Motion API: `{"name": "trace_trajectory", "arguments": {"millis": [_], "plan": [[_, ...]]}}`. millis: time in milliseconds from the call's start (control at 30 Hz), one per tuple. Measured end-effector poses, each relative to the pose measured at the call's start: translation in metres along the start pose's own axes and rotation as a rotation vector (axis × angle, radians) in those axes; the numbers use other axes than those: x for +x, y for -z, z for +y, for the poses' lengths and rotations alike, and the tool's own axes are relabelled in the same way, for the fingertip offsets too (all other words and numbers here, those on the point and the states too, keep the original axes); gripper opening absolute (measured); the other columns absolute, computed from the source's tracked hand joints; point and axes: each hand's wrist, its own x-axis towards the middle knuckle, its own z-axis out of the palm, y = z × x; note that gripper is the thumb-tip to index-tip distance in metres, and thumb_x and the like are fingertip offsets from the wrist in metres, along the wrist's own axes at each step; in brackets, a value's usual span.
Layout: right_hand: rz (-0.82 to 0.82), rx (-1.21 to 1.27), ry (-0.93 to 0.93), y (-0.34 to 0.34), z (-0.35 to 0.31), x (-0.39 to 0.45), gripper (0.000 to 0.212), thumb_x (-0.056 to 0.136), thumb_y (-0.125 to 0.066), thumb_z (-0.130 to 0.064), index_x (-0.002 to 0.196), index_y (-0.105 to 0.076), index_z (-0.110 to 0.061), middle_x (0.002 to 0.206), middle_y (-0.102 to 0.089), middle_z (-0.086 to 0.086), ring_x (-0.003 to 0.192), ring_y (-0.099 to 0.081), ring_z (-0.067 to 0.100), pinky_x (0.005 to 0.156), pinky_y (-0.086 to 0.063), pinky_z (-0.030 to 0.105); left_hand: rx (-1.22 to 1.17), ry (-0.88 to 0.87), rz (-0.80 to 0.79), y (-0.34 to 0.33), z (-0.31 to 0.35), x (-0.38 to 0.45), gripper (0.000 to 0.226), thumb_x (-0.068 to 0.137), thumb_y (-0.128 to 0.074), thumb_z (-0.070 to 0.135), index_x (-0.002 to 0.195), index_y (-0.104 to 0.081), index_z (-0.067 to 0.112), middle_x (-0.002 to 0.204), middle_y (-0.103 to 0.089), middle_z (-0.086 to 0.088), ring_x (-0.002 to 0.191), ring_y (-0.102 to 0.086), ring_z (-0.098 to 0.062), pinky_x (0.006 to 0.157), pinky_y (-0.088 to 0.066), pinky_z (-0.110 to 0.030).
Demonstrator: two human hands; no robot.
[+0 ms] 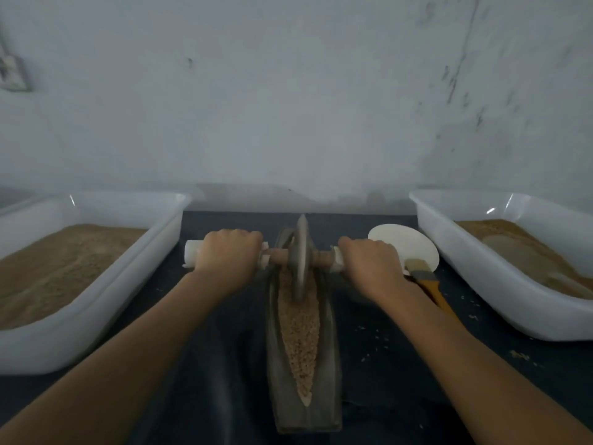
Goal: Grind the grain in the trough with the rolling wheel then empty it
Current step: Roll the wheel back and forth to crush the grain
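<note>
Left tray (96,284) on table (218,364), filled with tan meal. Left hand (226,260) curled around left end of axle (279,253), grip closed on it. Wheel (301,258) upright in trough (282,396), standing in grain (300,332) at far end. Right hand (369,266) wrapped around right axle end. White disc (407,245), brush (426,284) just beyond. Right tray (475,271) partly filled.
</note>
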Motion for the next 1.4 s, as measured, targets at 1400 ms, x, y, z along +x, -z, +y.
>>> {"name": "trace_trajectory", "arguments": {"millis": [1400], "plan": [[0.115,0.080,0.202,0.087,-0.005,-0.101,0.056,0.020,-0.088,-0.023,0.058,-0.048,-0.023,0.045,-0.045,-0.005,0.036,-0.026,0.010,0.045,-0.001,0.014,-0.156,-0.229,0.195,0.056,0.001,-0.111,0.059,0.028,-0.089,0.036,0.065,-0.043,0.032,0.054,-0.043,0.011,0.049,-0.027,-0.005,0.048,-0.024,-0.022]]}}
